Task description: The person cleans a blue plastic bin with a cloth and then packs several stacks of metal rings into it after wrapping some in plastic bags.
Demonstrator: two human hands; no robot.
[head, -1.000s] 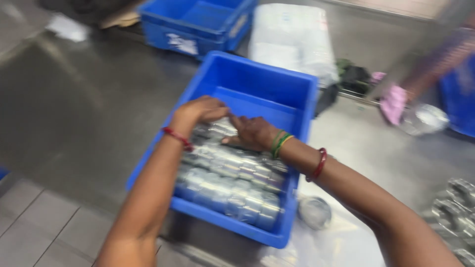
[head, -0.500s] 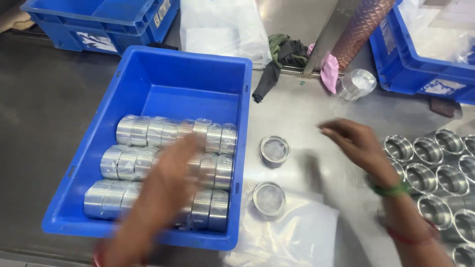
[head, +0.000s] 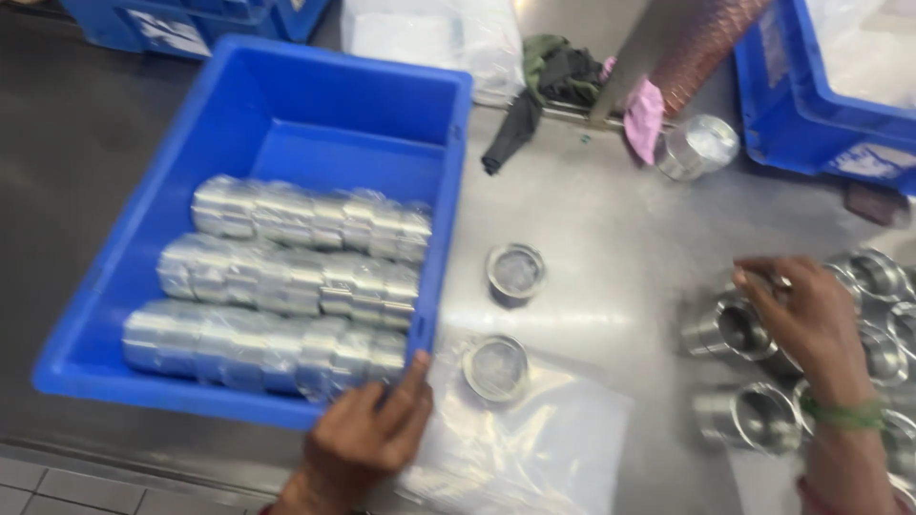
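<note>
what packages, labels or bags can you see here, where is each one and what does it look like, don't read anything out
Wrapped rolls: three clear-film rows of metal rings, inside the near blue crate.
Flat plastic bag: clear, crumpled, on the table by the left hand.
Bagged stack: whitish, top centre.
Label: pale rectangle on the right blue crate.

left hand (head: 367, 441) on blue crate (head: 286, 86) corner | right hand (head: 811, 319) over metal cups (head: 730, 329) (blurred)

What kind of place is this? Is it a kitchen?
More likely a factory packing bench. Blue plastic crates sit on a steel table, one holding rows of wrapped metal rings, with more loose metal cups by the right hand.
</note>
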